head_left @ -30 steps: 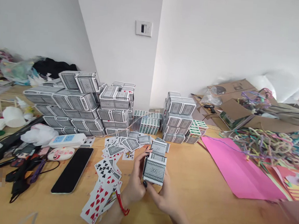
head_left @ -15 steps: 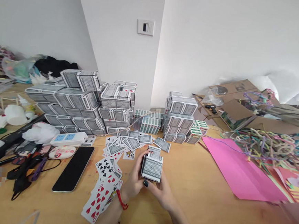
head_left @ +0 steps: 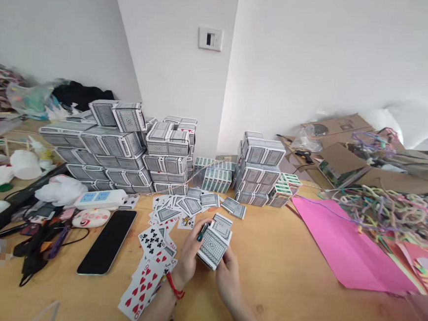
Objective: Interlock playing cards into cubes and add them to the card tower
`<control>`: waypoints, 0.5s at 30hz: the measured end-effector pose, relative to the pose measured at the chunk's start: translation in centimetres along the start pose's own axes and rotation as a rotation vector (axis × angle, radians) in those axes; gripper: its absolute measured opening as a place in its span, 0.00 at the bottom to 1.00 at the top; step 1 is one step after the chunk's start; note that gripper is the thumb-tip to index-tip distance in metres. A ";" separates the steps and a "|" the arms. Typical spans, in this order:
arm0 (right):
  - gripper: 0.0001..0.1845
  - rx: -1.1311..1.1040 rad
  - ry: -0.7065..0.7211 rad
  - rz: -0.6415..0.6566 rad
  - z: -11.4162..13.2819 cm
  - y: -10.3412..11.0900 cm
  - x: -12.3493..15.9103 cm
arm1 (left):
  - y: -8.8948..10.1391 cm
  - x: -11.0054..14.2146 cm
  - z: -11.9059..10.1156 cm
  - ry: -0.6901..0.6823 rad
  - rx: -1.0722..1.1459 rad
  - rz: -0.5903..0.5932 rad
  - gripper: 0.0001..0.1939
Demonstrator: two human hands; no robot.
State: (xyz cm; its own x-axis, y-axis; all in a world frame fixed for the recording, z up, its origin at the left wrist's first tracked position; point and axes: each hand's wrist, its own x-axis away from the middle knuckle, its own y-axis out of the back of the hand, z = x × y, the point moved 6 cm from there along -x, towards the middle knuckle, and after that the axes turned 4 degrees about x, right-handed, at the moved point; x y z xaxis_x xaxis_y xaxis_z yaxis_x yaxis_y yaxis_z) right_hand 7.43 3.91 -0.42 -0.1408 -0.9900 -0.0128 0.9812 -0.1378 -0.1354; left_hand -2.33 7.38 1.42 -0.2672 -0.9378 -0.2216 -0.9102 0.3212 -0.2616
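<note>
Between my two hands is a small block built from playing cards (head_left: pixel 212 247), patterned backs facing out, held just above the table and tilted. My left hand (head_left: pixel 187 257) grips its left side, thumb with a dark green nail on top. My right hand (head_left: pixel 230 275) is closed around its lower right edge; some of those fingers are hidden beneath. A card face (head_left: pixel 221 225) with the same back pattern forms the block's far side. Loose playing cards (head_left: pixel 151 242) lie spread to the left of my hands, several face up. More cards (head_left: pixel 191 205) lie face down beyond the block.
Stacked card blocks (head_left: pixel 106 142) rise at the back left, with another stack (head_left: pixel 259 169) at the back right. Green-and-white card boxes (head_left: pixel 218 176) stand between them. A phone (head_left: pixel 106 243) and power strip (head_left: pixel 100 198) lie left. Pink paper (head_left: pixel 341 240) and pipe cleaners (head_left: pixel 391 214) lie right.
The block has turned and tilted in my hands. My left thumb has moved up onto its top left, and my right hand has shifted to its lower right edge.
</note>
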 end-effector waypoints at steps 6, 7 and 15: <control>0.16 0.308 0.222 -0.067 1.7 0.7 0.4 | -0.2 0.4 -0.1 -0.016 -0.078 -0.008 0.21; 0.17 0.321 0.236 -0.060 1.9 0.7 0.4 | -0.2 0.4 -0.2 -0.017 -0.089 -0.005 0.21; 0.15 0.442 0.270 -0.069 2.0 1.1 0.2 | -0.3 0.4 -0.4 -0.041 -0.121 -0.009 0.23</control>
State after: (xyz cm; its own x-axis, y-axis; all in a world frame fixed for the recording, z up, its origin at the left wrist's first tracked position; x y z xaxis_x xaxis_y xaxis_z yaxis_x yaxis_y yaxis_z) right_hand 8.73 3.48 1.38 -0.1788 -0.9426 -0.2820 0.9222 -0.2604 0.2859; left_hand -2.26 6.86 1.78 -0.2476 -0.9336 -0.2589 -0.9447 0.2919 -0.1493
